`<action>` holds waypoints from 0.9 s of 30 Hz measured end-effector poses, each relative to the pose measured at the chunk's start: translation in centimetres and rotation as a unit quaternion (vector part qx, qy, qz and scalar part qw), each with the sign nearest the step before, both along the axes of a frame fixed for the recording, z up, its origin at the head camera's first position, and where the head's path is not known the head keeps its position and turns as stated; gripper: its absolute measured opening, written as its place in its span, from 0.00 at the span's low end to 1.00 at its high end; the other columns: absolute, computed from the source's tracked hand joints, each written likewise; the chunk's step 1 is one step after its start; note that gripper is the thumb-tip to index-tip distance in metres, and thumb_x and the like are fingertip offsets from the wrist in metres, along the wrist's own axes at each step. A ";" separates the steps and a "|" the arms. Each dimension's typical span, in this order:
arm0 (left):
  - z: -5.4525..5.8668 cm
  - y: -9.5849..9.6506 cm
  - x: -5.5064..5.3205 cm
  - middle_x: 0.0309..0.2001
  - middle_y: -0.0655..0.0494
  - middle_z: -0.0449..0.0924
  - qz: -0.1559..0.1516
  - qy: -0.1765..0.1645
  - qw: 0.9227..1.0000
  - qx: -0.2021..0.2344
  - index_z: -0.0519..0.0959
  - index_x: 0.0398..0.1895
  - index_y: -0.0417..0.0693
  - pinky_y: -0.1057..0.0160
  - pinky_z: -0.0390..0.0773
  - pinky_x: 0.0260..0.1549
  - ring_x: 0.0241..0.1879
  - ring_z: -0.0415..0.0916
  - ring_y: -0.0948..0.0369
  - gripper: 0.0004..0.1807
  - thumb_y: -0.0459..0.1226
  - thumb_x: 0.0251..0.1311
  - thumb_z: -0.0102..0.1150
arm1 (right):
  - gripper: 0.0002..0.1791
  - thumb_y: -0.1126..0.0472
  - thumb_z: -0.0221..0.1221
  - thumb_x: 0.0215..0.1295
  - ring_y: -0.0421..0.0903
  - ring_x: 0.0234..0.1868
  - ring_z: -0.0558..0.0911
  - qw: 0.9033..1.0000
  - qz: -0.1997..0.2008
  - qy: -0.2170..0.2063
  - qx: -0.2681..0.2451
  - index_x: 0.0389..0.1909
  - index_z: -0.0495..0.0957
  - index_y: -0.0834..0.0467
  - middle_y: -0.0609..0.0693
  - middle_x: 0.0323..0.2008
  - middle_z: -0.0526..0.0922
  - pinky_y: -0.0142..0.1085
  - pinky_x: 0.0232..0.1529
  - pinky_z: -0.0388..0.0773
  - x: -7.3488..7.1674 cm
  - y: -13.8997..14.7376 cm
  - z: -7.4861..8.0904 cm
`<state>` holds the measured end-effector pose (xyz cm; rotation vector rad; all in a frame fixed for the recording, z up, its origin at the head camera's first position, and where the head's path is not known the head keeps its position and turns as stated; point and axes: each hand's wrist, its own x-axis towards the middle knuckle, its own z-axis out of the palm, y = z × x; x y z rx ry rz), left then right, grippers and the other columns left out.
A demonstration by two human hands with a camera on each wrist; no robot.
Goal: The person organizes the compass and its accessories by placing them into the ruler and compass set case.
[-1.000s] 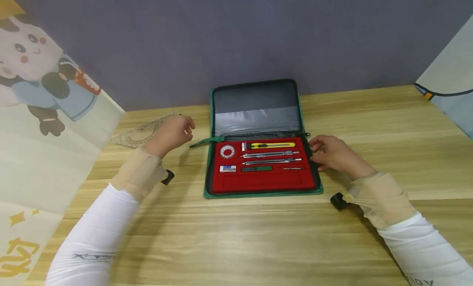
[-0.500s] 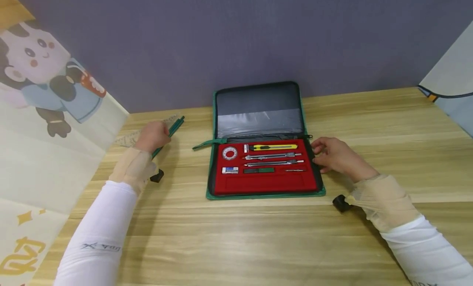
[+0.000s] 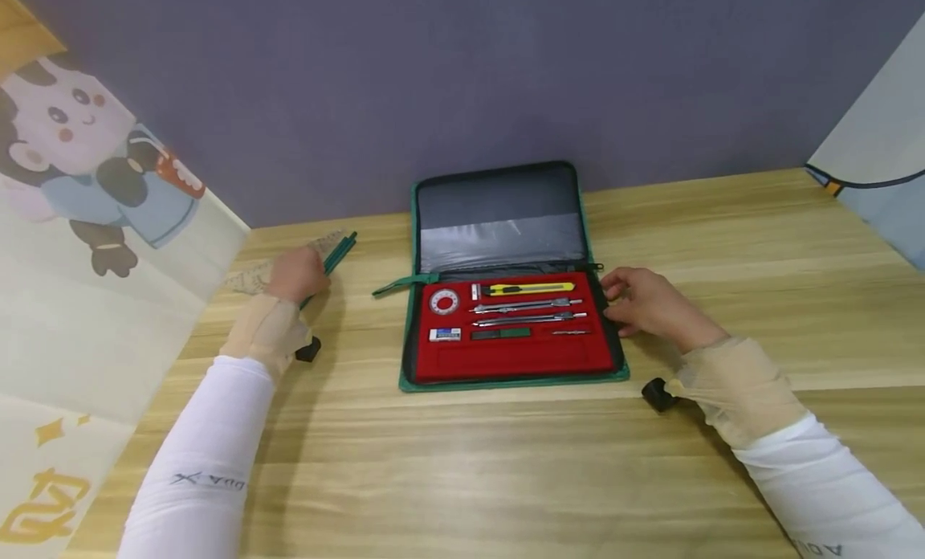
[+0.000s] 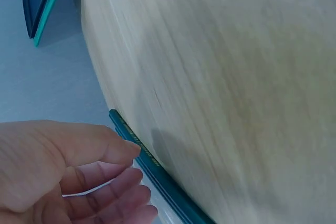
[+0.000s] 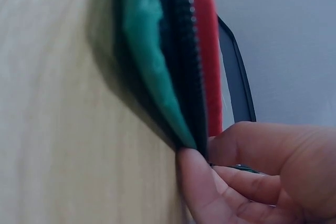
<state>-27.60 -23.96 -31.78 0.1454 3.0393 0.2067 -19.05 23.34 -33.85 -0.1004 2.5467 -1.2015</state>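
My left hand [image 3: 297, 276] is over the green pencils [image 3: 338, 254], which lie at the left of the table across a clear set square [image 3: 249, 279]. In the left wrist view the thumb and fingertips are right at the near edge of the pencils [image 4: 157, 169], not curled round them. My right hand [image 3: 645, 302] pinches the right side edge of an open green zip case [image 3: 515, 380]. Up close, thumb and finger meet on its zipped green edge [image 5: 149, 51]. The red insert [image 3: 513, 354] holds a yellow cutter [image 3: 531, 288], compasses [image 3: 527, 305] and an eraser [image 3: 444, 335].
The case lid [image 3: 502, 214] leans back near a grey upright panel [image 3: 462, 77]. A green strap [image 3: 405, 282] sticks out at the case's left. A wooden table [image 3: 448, 471] spreads in front. A wall with a cartoon print [image 3: 108, 173] stands at the left.
My left hand has moved left and down from beside the case strap to the pencils, then stayed there. The right hand keeps its hold on the case edge.
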 end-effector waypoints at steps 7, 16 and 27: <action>-0.5 -0.1 -0.2 0.14 0.55 0.65 -0.009 -0.011 1.000 -0.006 0.65 0.09 0.46 0.57 0.68 0.22 0.19 0.63 0.56 0.15 0.31 0.47 0.56 | 0.26 0.73 0.54 0.58 0.43 0.26 0.77 1.000 -0.002 -0.005 0.006 0.59 0.61 0.75 0.66 0.46 0.67 0.37 0.26 0.81 -0.1 0.0 0.0; -0.8 -0.4 -0.8 0.15 0.54 0.64 -0.024 -0.002 1.000 0.001 0.64 0.08 0.47 0.57 0.68 0.23 0.20 0.63 0.55 0.14 0.28 0.44 0.54 | 0.27 0.73 0.54 0.58 0.44 0.27 0.77 1.000 -0.002 0.005 0.002 0.59 0.62 0.75 0.66 0.46 0.68 0.37 0.26 0.81 0.1 0.0 0.1; 1.9 2.0 1.4 0.25 0.42 0.75 -0.055 0.009 0.997 0.060 0.75 0.28 0.35 0.55 0.72 0.26 0.24 0.71 0.51 0.05 0.28 0.56 0.50 | 0.27 0.73 0.55 0.59 0.45 0.28 0.76 1.000 0.002 0.000 0.006 0.59 0.61 0.75 0.66 0.46 0.68 0.37 0.26 0.81 -0.2 -0.2 0.1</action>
